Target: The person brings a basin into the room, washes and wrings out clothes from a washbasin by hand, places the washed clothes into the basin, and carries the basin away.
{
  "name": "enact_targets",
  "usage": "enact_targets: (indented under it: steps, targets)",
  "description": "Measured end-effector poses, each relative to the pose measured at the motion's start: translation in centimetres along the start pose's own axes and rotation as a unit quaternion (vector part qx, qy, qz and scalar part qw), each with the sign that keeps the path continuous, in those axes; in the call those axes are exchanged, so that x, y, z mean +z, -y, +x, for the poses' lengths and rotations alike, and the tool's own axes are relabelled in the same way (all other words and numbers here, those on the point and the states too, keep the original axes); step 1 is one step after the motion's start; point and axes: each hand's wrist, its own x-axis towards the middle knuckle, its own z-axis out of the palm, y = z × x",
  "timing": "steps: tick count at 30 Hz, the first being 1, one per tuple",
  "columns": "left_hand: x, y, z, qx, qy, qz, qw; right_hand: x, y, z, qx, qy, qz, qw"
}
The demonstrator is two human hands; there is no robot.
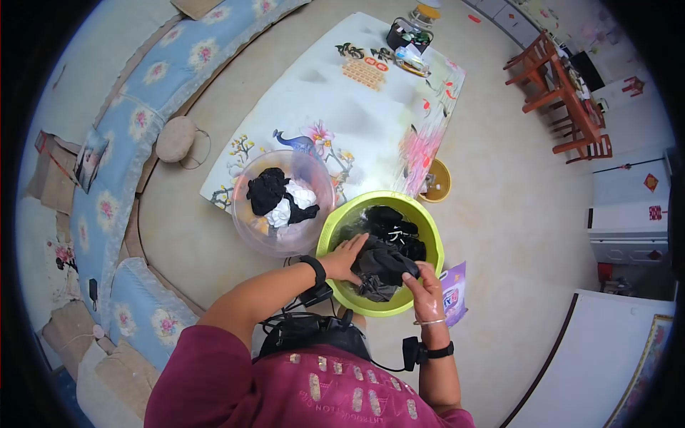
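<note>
Maroon shirt (321, 392) with pale lettering fills the lower edge, nearest the camera; black bag-like item (307, 334) and cables at the waist. Both arms reach forward to a green basin (437, 239). Dark grey cloth (384, 265) lies inside it, bunched toward the near side. Left hand (345, 258): fingers spread, laid against the left side of this cloth, not closed round it. Right hand (426, 289): thumb and fingers pinched on the cloth's right edge; skin glistens. Hands well apart, the cloth between them. Black cloth (389, 222) with white markings sits beyond the grey one, same basin. Dark wristband (312, 271) on the left wrist; black strap (437, 351) and thin bracelet (429, 322) on the right. Clear tub (244, 235) to the left of the basin holds black and white garments (278, 200); its support cannot be told, though it overlaps the corner of the printed tabletop (278, 100) in view. Purple packet (454, 296) just right of the basin; yellow bin (443, 180) beyond, beside the tabletop.
</note>
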Motion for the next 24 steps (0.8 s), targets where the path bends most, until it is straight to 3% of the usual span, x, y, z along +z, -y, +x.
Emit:
enact_targets:
  steps: [2, 4, 5, 7, 10, 11, 13, 14, 15, 17, 21, 24]
  targets:
    - [1.4, 0.4, 0.3, 0.079, -0.043, -0.01, 0.996, 0.3, 3.5, -1.0, -0.004, -0.03, 0.047, 0.998]
    - [2.0, -0.7, 0.7, 0.098, -0.056, 0.022, 0.993, 0.5, 6.1, -1.9, 0.01, -0.051, 0.171, 0.984]
    - [2.3, -1.3, 1.0, 0.111, -0.07, 0.056, 0.99, 0.5, 7.4, -2.5, 0.009, -0.054, 0.168, 0.984]
    - [2.8, -1.6, 1.5, 0.144, -0.097, 0.056, 0.983, 0.5, 9.6, -3.6, 0.051, -0.064, 0.34, 0.937]
    - [2.3, -2.7, 2.2, 0.2, -0.128, 0.167, 0.957, -0.3, 9.7, -4.4, 0.005, -0.111, 0.378, 0.919]
    - [2.0, -3.2, 2.3, 0.169, -0.108, 0.016, 0.98, -0.8, 9.3, -4.6, -0.013, -0.141, 0.403, 0.904]
    - [1.4, -4.4, 2.3, 0.095, -0.061, -0.28, 0.953, -2.1, 7.4, -4.3, -0.024, -0.169, 0.414, 0.894]
    - [2.0, -3.7, 2.8, 0.118, -0.131, -0.233, 0.956, -2.9, 6.2, -4.2, -0.011, -0.195, 0.418, 0.887]
    - [2.0, -4.1, 2.7, 0.12, -0.129, -0.233, 0.957, -3.4, 4.9, -4.0, 0.004, -0.22, 0.422, 0.879]
    - [0.9, -5.7, 2.2, -0.007, -0.121, -0.534, 0.837, -4.3, 1.3, -3.3, 0.009, -0.242, 0.407, 0.881]
    - [-1.5, -8.0, 2.2, -0.03, -0.109, -0.563, 0.819, -4.9, -6.9, -2.4, 0.15, -0.251, 0.261, 0.92]
    - [-1.7, -8.7, 3.1, -0.012, -0.104, -0.512, 0.853, -3.8, -9.7, -1.9, 0.196, -0.223, 0.132, 0.946]
